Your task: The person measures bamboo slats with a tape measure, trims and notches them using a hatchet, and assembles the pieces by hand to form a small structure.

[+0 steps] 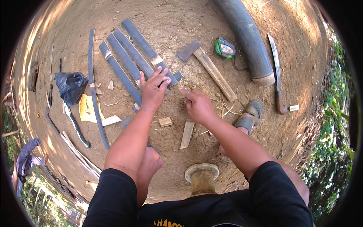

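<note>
Several dark split-bamboo strips [124, 53] lie fanned out on the ground in front of me. My left hand [154, 89] rests over their near ends, its fingers spread and touching the strips. Just right of it, my right hand [198, 107] hovers with the index finger stretched toward the strip ends and the other fingers curled. I see nothing held in it, though its underside is hidden. Beyond it lies a hatchet [211, 70] with a wooden handle. Nearer to me are a short pale bamboo piece [187, 135] and a smaller offcut [165, 122].
A thick dark bamboo pole [249, 41], a green-and-black tape measure [225, 47] and a machete [278, 72] lie to the right. At left are a long dark strip [96, 90], a black plastic bag [71, 87], yellow paper [90, 108] and a curved knife [75, 125]. A flanged bamboo-like cylinder [201, 172] stands between my legs.
</note>
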The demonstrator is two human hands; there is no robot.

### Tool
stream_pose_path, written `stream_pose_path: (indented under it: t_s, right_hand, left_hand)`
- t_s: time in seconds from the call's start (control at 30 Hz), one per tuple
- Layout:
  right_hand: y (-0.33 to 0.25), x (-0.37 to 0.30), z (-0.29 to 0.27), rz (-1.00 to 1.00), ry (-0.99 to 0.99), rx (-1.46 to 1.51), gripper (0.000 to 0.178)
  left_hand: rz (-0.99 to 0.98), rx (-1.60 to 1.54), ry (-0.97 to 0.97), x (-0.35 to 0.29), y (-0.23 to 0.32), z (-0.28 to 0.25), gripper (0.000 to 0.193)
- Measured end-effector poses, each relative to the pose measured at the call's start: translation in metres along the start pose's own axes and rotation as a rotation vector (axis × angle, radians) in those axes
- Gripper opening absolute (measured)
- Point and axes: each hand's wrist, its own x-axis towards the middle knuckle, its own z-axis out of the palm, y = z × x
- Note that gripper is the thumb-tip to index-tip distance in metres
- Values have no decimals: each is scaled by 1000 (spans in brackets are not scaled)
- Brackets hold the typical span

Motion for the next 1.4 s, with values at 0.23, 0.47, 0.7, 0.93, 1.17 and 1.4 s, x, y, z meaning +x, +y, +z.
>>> stream_pose_path:
  t_s: [0.23,0.47,0.7,0.93,1.17,1.4]
  right_hand:
    - [10,-5,10,-62,8,-11,47]
    - [13,-6,12,-107,12,44,51]
    - [9,-7,9,-102,45,19,45]
    - [21,-12,-5,-55,98,7,46]
    - [41,-17,-30,-64,273,-148,45]
    - [66,-8,-48,69,413,-576,71]
  left_hand:
    - [51,65,12,-2,-3,2,8]
    - [66,78,17,-1,-3,2,6]
    - [69,93,14,-2,-4,3,5]
    - [87,105,52,-4,-2,6,5]
    - [89,114,76,-5,-5,6,9]
    - [94,151,90,-7,-7,5,9]
